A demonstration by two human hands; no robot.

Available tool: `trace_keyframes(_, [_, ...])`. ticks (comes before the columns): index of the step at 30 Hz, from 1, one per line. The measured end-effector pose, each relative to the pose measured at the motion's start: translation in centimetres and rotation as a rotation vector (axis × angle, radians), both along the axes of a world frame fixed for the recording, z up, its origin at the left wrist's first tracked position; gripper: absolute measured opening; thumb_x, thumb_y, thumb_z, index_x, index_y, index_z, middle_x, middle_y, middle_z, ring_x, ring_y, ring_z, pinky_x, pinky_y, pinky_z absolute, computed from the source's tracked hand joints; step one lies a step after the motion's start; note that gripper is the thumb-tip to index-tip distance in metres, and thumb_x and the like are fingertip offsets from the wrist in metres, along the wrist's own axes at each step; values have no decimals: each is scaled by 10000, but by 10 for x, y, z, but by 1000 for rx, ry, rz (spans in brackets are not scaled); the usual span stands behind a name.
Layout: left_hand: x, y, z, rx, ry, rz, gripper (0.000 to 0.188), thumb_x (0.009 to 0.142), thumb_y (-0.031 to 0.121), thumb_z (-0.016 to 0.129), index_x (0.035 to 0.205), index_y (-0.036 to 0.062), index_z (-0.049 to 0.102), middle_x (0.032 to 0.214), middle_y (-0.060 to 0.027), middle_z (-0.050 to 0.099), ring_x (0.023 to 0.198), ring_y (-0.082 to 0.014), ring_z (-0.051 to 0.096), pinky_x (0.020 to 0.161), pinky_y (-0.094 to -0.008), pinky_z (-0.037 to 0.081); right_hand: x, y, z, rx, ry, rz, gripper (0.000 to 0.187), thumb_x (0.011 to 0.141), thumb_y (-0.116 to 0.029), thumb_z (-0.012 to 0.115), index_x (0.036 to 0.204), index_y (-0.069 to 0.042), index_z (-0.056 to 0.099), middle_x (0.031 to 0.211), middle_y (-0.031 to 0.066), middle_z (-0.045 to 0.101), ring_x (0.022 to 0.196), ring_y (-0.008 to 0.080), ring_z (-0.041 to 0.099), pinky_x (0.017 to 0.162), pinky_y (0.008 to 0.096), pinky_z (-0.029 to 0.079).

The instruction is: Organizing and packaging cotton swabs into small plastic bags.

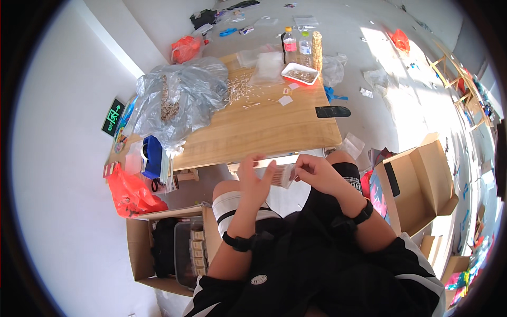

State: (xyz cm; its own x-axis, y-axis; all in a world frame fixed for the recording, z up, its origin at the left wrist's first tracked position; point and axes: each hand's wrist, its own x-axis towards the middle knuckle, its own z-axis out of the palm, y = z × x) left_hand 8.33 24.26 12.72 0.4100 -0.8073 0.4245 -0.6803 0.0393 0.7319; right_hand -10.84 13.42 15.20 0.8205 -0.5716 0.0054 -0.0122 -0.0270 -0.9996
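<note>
While seated, frame centre: both hands share one small clear packet point(282, 175).
Left hand point(254, 185): fingers clamped on packet.
Right hand point(316, 171): fingers pinching packet's edge.
Wooden surface point(264, 129): just above hands.

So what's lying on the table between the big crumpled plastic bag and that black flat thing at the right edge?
In the head view, between the plastic bag and the black flat thing, the wooden table is mostly bare, with scattered small sticks and paper tags.

Hidden and unclear parts

The packet point(282, 175) is half covered by the left hand point(255, 182); the tray point(300, 74) contents are too small to tell.
</note>
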Motion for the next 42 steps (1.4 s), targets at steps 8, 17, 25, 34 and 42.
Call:
trace_keyframes(8, [3, 15, 41, 302, 1460, -534, 449, 1021, 296, 624, 1366, 29, 518, 1253, -77, 656, 1147, -200, 652, 943, -385, 575, -16, -13, 8, -104, -218, 101, 53, 978, -8, 590, 1026, -14, 610, 1011, 22, 631, 935, 98, 592, 834, 250, 482])
trace_keyframes(17, [-9, 12, 47, 188, 1160, -313, 327, 989, 139, 663, 1274, 9, 568, 1126, -89, 711, 997, -169, 710, 852, -298, 612, -14, -16, 13, -41, -39, -5, 110, 966, -58, 648, 1061, -4, 632, 942, 26, 690, 886, 94, 654, 809, 258, 528])
trace_keyframes(25, [-12, 8, 45, 164, 1110, -305, 310, 956, 110, 704, 1227, 12, 590, 1103, -71, 702, 966, -135, 695, 833, -286, 605, -6, -18, 6, 77, -72, -34, 121, 990, -80, 634, 1054, 23, 635, 926, 49, 699, 838, 99, 658, 786, 267, 543])
trace_keyframes(34, [-6, 1, 36, 90, 1025, -232, 260, 925, 100, 747, 1123, -24, 630, 1030, -81, 703, 897, -129, 679, 793, -274, 579, 10, -16, 8, 33, -21, -206, 109, 997, -100, 631, 1059, -11, 641, 975, 34, 685, 842, 105, 653, 766, 256, 531])
trace_keyframes(42, [2, -15, 35, 83, 1021, -221, 283, 927, 89, 741, 1149, -32, 615, 1043, -98, 700, 921, -142, 681, 823, -278, 579, 13, -24, -9, 168, -154, -187, 136, 968, -108, 683, 1056, -8, 659, 1135, 38, 673, 958, 84, 634, 801, 242, 534])
